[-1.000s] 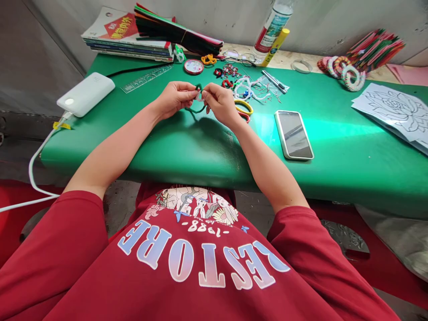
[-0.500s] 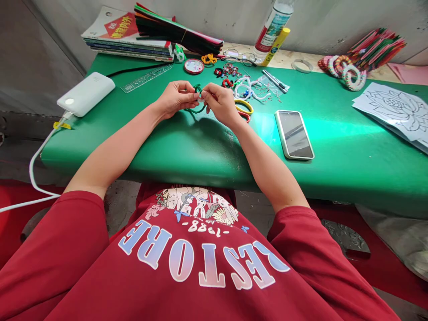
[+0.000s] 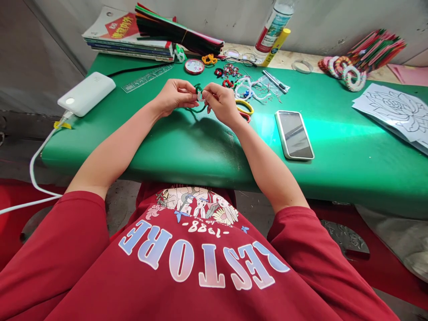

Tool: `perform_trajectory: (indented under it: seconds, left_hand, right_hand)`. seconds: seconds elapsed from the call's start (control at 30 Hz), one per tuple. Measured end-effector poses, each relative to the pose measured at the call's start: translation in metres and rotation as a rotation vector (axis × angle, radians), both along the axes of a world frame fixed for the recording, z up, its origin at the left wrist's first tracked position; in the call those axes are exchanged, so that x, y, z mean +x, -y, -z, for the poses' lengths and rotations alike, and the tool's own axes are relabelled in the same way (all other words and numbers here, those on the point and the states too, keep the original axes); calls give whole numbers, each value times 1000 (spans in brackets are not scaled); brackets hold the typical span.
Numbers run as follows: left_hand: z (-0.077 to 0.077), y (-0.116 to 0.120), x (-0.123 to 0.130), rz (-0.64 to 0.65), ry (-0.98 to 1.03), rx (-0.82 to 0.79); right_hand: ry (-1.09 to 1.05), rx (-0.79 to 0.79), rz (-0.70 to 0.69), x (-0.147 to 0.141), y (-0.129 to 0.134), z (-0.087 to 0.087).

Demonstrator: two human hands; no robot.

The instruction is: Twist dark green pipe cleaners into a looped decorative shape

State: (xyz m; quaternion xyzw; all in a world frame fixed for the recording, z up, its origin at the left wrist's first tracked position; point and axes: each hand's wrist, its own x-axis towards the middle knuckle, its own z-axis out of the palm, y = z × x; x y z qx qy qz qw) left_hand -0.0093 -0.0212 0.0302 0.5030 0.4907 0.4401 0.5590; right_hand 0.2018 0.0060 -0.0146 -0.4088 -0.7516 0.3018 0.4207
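Observation:
A bent green pipe cleaner [image 3: 196, 110], with a small white piece on it, is held up over the table between both hands. My left hand [image 3: 176, 96] is closed, thumb and fingers pinching it from the left. Closed on the right side of the same piece is my right hand [image 3: 220, 101], its fingertips at the white part. The fingers hide much of the join. Just behind my right wrist lie scissors with yellow and red handles [image 3: 245, 107], their blades hidden. White pipe cleaner pieces [image 3: 245, 88] and small red ones lie beyond my right hand.
A phone [image 3: 294, 134] lies to the right, and a white power bank [image 3: 86, 93] with a cable to the left. Stacked books [image 3: 129, 49], a pipe cleaner bundle [image 3: 180, 33], a bottle [image 3: 273, 29] and glasses [image 3: 240, 57] line the back. Drawn sheets [image 3: 394, 107] lie far right.
The hands stay in nearly the same place. My left hand has shifted slightly, and a little more of the white piece shows between the fingertips.

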Motion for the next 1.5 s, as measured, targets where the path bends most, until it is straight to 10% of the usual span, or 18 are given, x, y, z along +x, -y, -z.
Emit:
perform_trajectory:
  seconds: [1.5]
  left_hand:
    - [29, -14, 4, -2, 94, 61]
  right_hand:
    - [67, 131, -21, 1, -23, 15]
